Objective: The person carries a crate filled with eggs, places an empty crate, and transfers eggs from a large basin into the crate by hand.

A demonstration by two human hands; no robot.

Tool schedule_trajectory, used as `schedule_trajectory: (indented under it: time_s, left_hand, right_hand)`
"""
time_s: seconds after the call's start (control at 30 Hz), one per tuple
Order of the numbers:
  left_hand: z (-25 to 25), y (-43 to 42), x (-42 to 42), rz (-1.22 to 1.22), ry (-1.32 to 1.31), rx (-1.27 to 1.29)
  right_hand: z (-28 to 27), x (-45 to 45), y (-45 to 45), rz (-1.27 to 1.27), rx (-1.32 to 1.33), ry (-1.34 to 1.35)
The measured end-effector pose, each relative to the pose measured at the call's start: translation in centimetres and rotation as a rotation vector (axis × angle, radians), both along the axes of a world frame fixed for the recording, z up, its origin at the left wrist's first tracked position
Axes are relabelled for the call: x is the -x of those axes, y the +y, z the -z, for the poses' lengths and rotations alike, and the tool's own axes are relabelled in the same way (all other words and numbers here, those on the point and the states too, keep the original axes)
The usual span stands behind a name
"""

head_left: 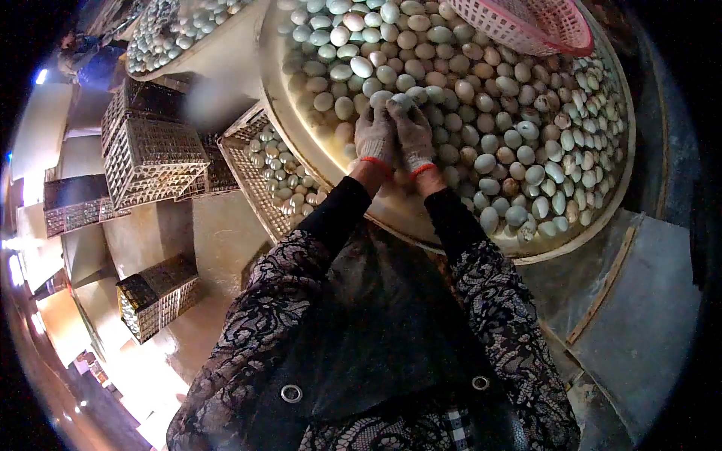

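Note:
A large round tub [280, 98] with a pale rim is filled with many white, bluish and brownish eggs [466, 90]. Over its near left part, my left hand [374, 137] and my right hand [412, 134] are side by side, both in light knitted gloves with orange-red cuffs. The left fingers curl around a pale egg [380, 98] at their tips. Close beside it, the right fingers close on another pale egg [404, 100]. My palms face down, so any further eggs beneath them are hidden.
A plastic crate [242, 161] holding eggs stands against the tub's left side. A pink basket [519, 26] rests on the eggs at the far side. Stacked crates [154, 161] and a single crate [158, 297] stand on the floor at left. Another egg-filled tub [162, 74] is at upper left.

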State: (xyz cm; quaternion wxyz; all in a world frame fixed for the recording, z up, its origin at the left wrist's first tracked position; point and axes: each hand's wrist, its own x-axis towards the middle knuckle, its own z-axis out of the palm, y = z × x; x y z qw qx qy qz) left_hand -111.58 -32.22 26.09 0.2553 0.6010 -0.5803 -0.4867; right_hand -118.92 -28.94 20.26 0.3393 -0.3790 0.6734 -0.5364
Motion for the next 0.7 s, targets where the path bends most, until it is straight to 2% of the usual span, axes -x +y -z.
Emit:
schedule_trajectory:
  time_s: [0.07, 0.1, 0.13, 0.2, 0.23, 0.3, 0.33, 0.43, 0.47, 0.53, 0.57, 0.63, 0.7]
  left_hand:
    - [0.2, 0.2, 0.0, -0.064, -0.001, -0.071]
    - [0.4, 0.2, 0.0, -0.075, 0.28, -0.061]
    - [0.9, 0.0, 0.0, -0.086, 0.562, -0.048]
    - [1.7, -0.2, 0.0, -0.115, 0.573, -0.073]
    - [2.3, -0.6, 0.2, -0.143, 0.578, -0.096]
    - [4.1, -0.6, 0.6, -0.182, 0.765, -0.135]
    - [4.0, -0.4, 0.5, -0.08, 0.596, 0.099]
    - [-0.7, 0.7, -0.1, -0.076, 0.375, 0.278]
    - [-1.3, 0.9, -0.1, -0.107, 0.612, 0.217]
    - [-1.6, 0.3, -0.8, -0.139, 0.79, 0.266]
    - [-2.2, -0.2, -2.0, -0.111, 0.688, 0.302]
    - [-3.8, -0.8, -5.2, -0.107, 0.582, 0.339]
    - [-5.9, -0.9, -9.2, 0.013, 0.049, 0.82]
  right_hand:
    - [-0.2, -0.6, 0.1, 0.048, 0.053, 0.042]
    - [-0.3, -0.9, 0.2, 0.063, 0.067, 0.057]
    - [-3.2, -1.4, 0.1, 0.171, 0.064, -0.307]
    - [-3.6, -1.7, -0.1, 0.273, 0.061, -0.662]
    - [-1.1, -1.1, -0.3, 0.177, 0.139, -0.25]
    - [0.2, -0.1, -0.2, 0.071, 0.214, 0.163]
    - [0.0, 0.2, -0.2, 0.072, 0.16, 0.234]
    - [-4.0, -1.2, 1.2, 0.061, 0.091, 0.553]
    - [-4.9, -0.9, 1.5, 0.085, 0.142, 0.759]
    - [-6.4, -2.2, 0.7, 0.074, 0.213, 0.952]
    - [-8.0, -3.3, 0.1, 0.108, 0.289, 0.552]
    - [-10.9, -5.6, -1.2, 0.122, 0.339, 0.148]
    - [-12.9, -8.8, -2.3, 0.068, 0.294, -0.062]
